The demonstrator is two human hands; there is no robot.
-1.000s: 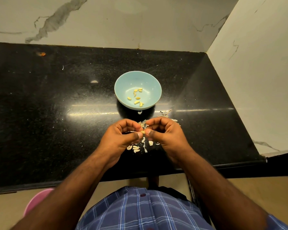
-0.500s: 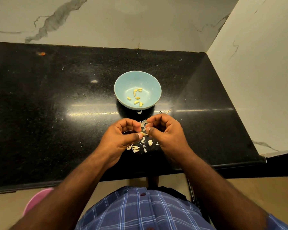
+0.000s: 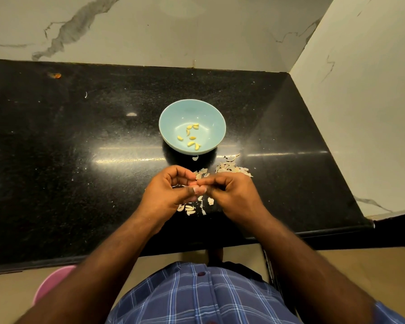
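Left hand (image 3: 166,192), right hand (image 3: 234,195): both fingertip grips pinch small clove (image 3: 195,183), seemingly garlic, mostly hidden, just above bench (image 3: 80,160). Handful of peeled cloves (image 3: 192,138) in blue bowl (image 3: 192,111); few unpeeled cloves (image 3: 189,208) left below hands. Peel scraps (image 3: 232,170) strewn beside bowl. Black polished granite, marble walls (image 3: 197,31), corner.

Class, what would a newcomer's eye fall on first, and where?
The pale blue round bowl at the centre of the black polished stone counter, holding a few yellow kernels. Nearer the front edge, the left hand and right hand pinch a tiny piece above scattered pale husk scraps.
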